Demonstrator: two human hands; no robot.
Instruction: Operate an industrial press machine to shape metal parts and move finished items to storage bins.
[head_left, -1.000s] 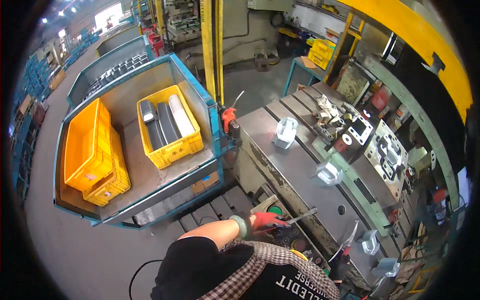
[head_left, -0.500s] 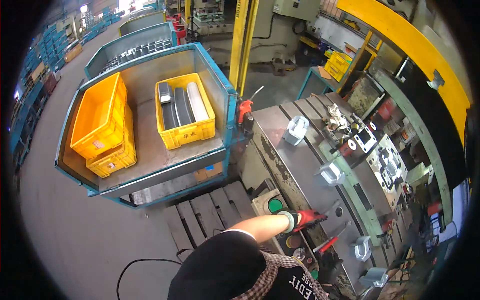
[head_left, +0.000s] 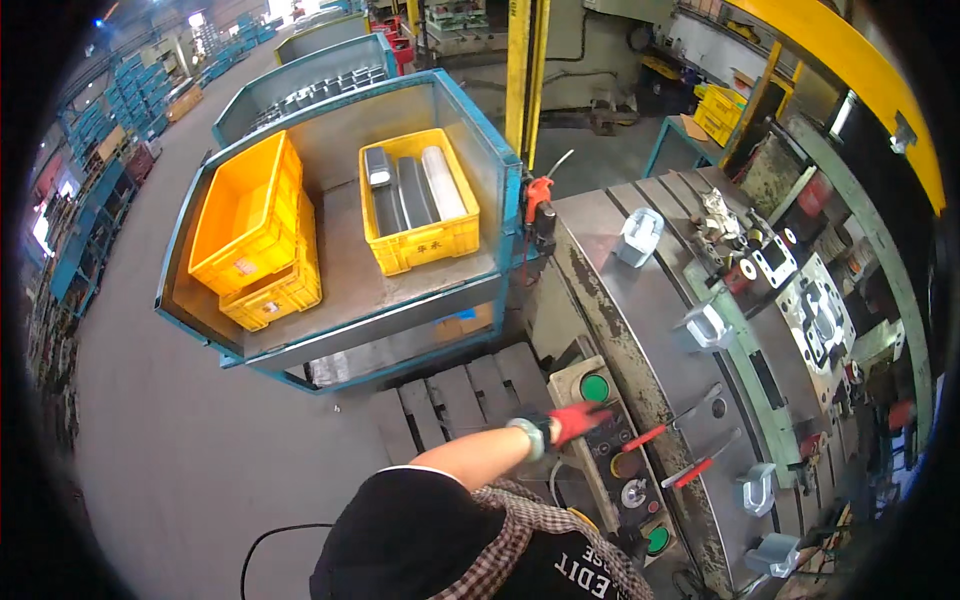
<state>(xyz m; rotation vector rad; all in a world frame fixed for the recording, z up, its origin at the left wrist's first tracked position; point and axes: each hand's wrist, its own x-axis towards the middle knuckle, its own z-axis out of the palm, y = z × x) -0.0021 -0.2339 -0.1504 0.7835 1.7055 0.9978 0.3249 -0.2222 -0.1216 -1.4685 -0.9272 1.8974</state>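
Observation:
My left hand (head_left: 578, 422), in a red glove, is over the control box (head_left: 566, 385), just below its upper green button (head_left: 595, 388). Its fingers look stretched out, slightly blurred, with nothing held. Beside it a red-handled tool (head_left: 672, 419), long and thin like tongs, lies on the machine bed; a second red-handled tool (head_left: 705, 463) rests nearer me. A dark gloved shape, apparently my right hand (head_left: 631, 545), is next to the lower green button (head_left: 657, 541); its fingers are hidden. Silver U-shaped metal parts stand on the bed, including one near (head_left: 757, 490) and one far (head_left: 640, 237).
At left, a blue-framed cart (head_left: 400, 330) carries stacked yellow crates (head_left: 245, 215) and a yellow crate (head_left: 430, 250) of long curved parts. A slatted platform (head_left: 455, 405) lies below the control box. Yellow guard posts (head_left: 527, 80) and a metal die (head_left: 820, 310) are farther off.
My left hand has let go of a red-handled tool, now lying on the bed, and moved back over the control box. The view has shifted, sliding the scene rightward.

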